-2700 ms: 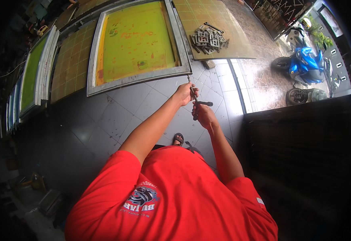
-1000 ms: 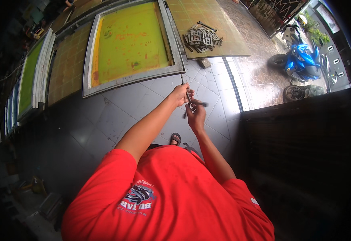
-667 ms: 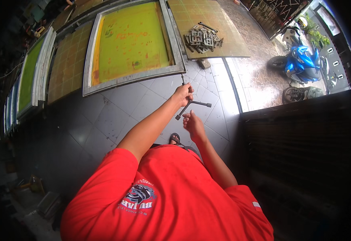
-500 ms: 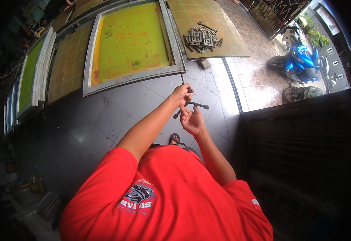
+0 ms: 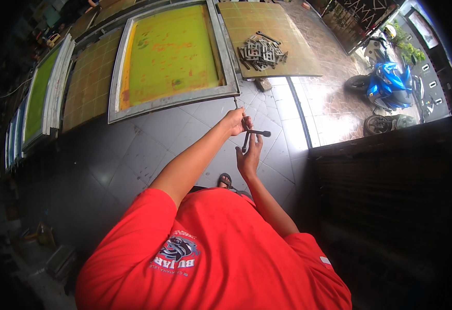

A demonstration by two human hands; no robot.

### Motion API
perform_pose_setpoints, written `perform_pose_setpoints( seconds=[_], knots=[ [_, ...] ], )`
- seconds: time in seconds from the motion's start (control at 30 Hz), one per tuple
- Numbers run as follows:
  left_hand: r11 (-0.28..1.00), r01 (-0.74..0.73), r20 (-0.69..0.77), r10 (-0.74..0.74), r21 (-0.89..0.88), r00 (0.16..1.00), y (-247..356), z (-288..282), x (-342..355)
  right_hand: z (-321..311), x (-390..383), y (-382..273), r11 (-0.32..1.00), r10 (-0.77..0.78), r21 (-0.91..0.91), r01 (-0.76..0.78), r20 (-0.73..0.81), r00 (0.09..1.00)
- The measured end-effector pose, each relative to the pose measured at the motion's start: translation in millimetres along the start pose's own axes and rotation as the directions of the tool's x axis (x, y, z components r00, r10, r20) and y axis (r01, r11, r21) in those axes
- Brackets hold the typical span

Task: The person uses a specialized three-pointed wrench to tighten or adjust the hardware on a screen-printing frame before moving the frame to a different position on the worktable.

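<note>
My left hand (image 5: 238, 122) is closed around the metal shaft of a dark three-armed socket wrench (image 5: 263, 133), whose tip meets the near right corner of a grey-framed yellow-green screen (image 5: 171, 57). Just below and right of it, my right hand (image 5: 249, 157) has its fingers apart and extended up along the wrench arms, not gripping them; some fingertips are hidden behind the tool.
A pile of metal brackets (image 5: 257, 53) and a spanner sit on a tan board (image 5: 301, 64). More framed screens (image 5: 42, 98) stand at left. Grey tiled floor (image 5: 148, 144) lies below. A blue motorbike (image 5: 391, 85) is parked at right, above a dark panel (image 5: 381, 170).
The wrench has turned between frames. My right hand let go of it, dipped, then rose to its arms with fingers extended. My left hand stays on the shaft.
</note>
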State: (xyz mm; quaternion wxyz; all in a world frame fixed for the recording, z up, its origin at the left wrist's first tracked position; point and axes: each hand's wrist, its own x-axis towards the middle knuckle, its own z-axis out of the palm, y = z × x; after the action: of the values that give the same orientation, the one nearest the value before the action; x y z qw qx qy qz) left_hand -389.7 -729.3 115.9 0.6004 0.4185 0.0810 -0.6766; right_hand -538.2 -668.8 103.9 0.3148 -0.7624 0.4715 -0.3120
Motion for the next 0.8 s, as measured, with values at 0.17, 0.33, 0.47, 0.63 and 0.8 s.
perform_pose_setpoints(
  seconds=[0.17,0.33,0.47,0.63,0.8],
  knots=[
    [0.984,-0.103,-0.152,0.126,0.147,0.98,-9,8,2,-17,3,18,0.984,-0.161,0.072,0.165,-0.056,0.985],
    [0.982,-0.128,-0.005,0.13,0.136,0.991,-9,-3,-1,-25,-3,50,-0.49,-0.03,0.372,-0.788,0.897,0.442],
    [0.99,-0.107,0.09,0.099,0.093,0.991,-4,-14,-3,-40,23,-32,-0.436,0.068,0.398,-0.807,0.909,0.411],
    [0.996,-0.086,0.07,0.083,0.039,0.994,-5,-11,2,5,25,-20,-0.253,0.275,0.589,-0.768,0.805,0.526],
    [0.985,-0.047,0.021,0.044,0.164,0.999,3,-3,-5,24,17,-7,0.543,0.358,0.634,-0.551,0.418,0.835]
  ],
)
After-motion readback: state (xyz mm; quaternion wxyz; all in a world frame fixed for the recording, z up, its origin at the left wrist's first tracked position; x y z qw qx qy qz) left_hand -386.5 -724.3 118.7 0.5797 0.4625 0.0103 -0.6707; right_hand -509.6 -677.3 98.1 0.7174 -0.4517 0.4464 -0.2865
